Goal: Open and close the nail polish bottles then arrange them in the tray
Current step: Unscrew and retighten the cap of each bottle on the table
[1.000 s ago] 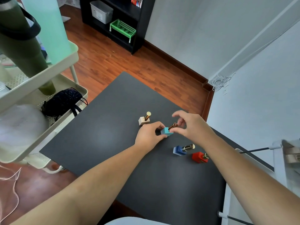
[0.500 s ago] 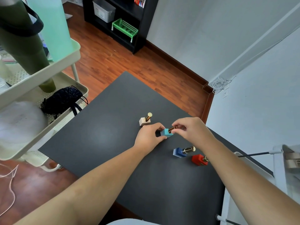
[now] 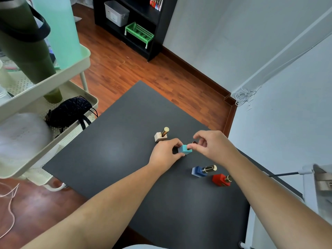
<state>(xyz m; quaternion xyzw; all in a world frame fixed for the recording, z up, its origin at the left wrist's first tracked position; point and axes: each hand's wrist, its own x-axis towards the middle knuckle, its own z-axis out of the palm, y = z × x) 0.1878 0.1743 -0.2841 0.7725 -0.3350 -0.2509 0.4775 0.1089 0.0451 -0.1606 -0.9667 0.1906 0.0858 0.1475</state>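
My left hand [image 3: 166, 151] grips a turquoise square nail polish bottle [image 3: 185, 149] on the black table [image 3: 111, 144]. My right hand [image 3: 212, 146] pinches its gold cap [image 3: 194, 142] with thumb and fingers; most of the cap is hidden by them. A beige bottle [image 3: 160, 137] with a gold cap stands upright just left of my hands. To the right and nearer me stand a dark blue bottle [image 3: 198, 171] and a red bottle [image 3: 220, 179], both gold-capped; my right forearm covers part of the red one's cap.
A pale green rolling cart [image 3: 53, 81] holding a black pouch [image 3: 70, 109] and a green flask stands at the table's left edge. A white frame with a metal piece [image 3: 321, 178] is at the right. A black shelf with a green basket [image 3: 139, 32] lies far behind.
My right hand's fingers have shifted around the turquoise bottle's cap, from a raised spread grip to a close pinch covering it. My left hand and the other bottles have stayed put.
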